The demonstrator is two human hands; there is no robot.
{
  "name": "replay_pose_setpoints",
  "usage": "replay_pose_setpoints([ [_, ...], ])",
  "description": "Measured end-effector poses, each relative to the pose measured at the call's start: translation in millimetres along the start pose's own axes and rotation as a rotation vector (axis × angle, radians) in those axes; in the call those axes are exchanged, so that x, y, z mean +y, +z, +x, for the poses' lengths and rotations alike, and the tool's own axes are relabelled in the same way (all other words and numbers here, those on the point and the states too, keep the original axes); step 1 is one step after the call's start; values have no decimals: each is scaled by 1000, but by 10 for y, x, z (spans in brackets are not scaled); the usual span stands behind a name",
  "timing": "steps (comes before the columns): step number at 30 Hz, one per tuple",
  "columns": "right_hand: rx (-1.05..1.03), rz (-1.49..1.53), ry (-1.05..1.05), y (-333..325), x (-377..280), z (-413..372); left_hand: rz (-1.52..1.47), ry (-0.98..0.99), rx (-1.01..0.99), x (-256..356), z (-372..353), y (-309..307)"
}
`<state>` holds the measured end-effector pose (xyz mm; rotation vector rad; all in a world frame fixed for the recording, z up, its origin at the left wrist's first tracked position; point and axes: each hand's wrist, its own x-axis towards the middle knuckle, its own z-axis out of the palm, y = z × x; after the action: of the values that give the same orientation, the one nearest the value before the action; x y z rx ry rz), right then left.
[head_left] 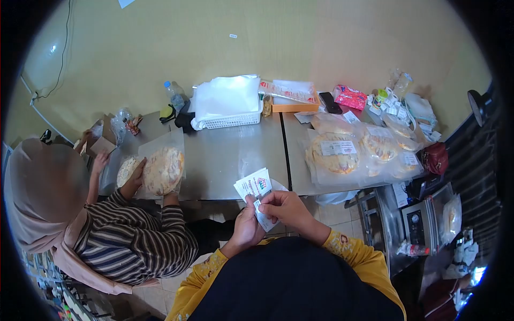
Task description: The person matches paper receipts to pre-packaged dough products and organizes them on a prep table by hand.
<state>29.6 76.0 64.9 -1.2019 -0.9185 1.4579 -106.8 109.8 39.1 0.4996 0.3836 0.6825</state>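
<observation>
- Cards (254, 185), printed and slightly fanned, sit in the person's two hands, above the near edge of the table (219, 166), at the centre of the clock used below.
- Left hand (245, 227) is curled around the lower left of the stack, thumb on top, with a firm-looking hold.
- Right hand (292, 210) is mostly closed, thumb and forefinger pinched together on the lower part of the same stack.
- Step in hand, judging by that pinch: sorting or parting the cards one from another.
- Next move seems to call for a steady left grip and a fine right pinch, so that just one card comes away.
- Bagged pizzas (333, 161) lie at two o'clock, some with similar-looking printed labels.
- White basket (230, 121), piled with white sheets, stands between eleven and twelve.
- Co-worker (136, 238) at ten o'clock holds another pizza (165, 170).
</observation>
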Motion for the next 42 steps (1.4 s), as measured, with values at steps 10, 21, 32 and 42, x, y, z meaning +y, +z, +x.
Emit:
replay_pose_setpoints([
  [10,82,-197,6,-71,82,64,-72,-34,-20,-102,77,-77],
  [21,186,-399,-105,-176,106,46,-9,45,-8,-299,161,18],
  [32,132,-731,-216,-921,-74,-370,10,124,129,-839,316,516],
  [42,217,-261,-229,-1761,45,-864,3,129,128,-1469,455,987],
])
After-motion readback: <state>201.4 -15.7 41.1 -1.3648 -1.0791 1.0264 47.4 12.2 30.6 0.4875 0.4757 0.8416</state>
